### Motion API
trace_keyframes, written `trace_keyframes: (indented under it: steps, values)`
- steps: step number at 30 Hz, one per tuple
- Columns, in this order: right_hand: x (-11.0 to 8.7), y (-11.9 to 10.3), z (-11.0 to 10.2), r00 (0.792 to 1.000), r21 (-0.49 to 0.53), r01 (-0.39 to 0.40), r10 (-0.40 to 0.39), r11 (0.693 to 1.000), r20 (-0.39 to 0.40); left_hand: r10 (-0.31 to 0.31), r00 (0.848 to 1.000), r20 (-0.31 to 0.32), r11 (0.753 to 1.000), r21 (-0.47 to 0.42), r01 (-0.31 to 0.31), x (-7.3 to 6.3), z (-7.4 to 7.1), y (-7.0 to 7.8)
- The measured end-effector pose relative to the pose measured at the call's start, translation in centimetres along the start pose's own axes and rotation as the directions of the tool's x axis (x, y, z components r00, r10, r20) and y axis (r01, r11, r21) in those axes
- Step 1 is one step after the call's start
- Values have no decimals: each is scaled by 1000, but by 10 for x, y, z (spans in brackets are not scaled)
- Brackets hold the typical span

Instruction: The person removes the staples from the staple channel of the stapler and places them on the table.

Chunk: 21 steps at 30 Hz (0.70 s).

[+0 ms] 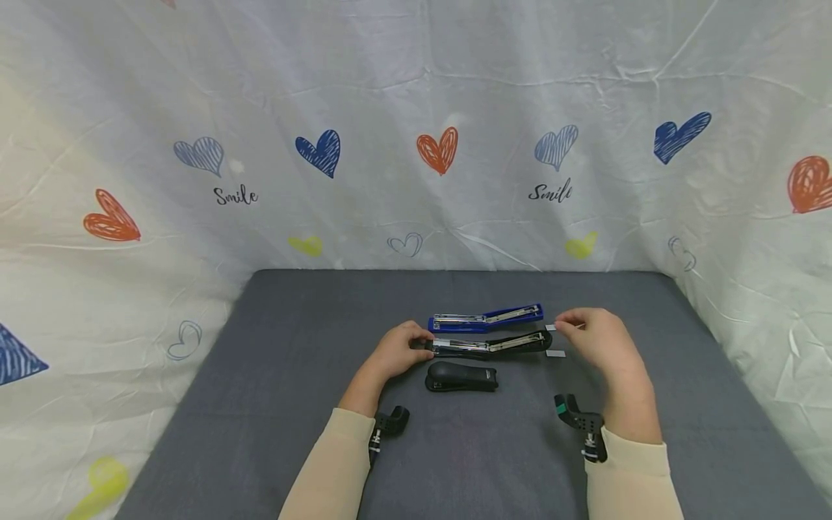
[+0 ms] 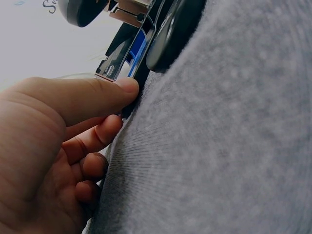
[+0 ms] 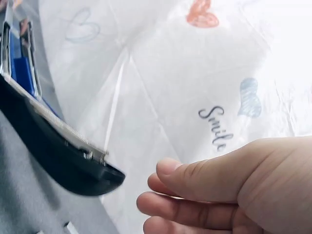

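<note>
An opened black stapler (image 1: 487, 347) lies unfolded on the table, its metal tray and spring side up. At its left end my left hand (image 1: 398, 348) pinches the base (image 2: 109, 68), thumb on the near side. Behind it an opened blue stapler (image 1: 486, 319) lies unfolded too. A closed black stapler (image 1: 461, 377) rests in front. Off the opened stapler's right end, my right hand (image 1: 601, 336) hovers with fingers loosely bent, and nothing shows between thumb and fingers (image 3: 180, 207) in the right wrist view. Small pale strips (image 1: 555, 354) lie near its fingertips.
The table (image 1: 312, 310) has a dark grey cloth top. A white curtain (image 1: 370, 87) printed with hearts hangs along its back and sides. Black wrist mounts (image 1: 578, 419) stick out from both sleeves above the table.
</note>
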State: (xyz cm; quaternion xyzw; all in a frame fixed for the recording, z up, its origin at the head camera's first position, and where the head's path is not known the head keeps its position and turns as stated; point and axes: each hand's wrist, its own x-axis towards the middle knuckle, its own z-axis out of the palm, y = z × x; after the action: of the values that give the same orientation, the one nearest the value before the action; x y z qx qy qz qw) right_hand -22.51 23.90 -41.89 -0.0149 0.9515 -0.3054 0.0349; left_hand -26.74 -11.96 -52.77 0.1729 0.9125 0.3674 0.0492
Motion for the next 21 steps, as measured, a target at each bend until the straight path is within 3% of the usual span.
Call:
trace_keyframes:
  steps: [10,21]
  values:
    - [0,-21,12,988,31,123,-119,992,-93,1,1000,2,1000,7,-1,0,0,2]
    - [8,-49,44,971,35,233,-231,972,-63,9,1000,-2,1000,3,-9,0,1,1]
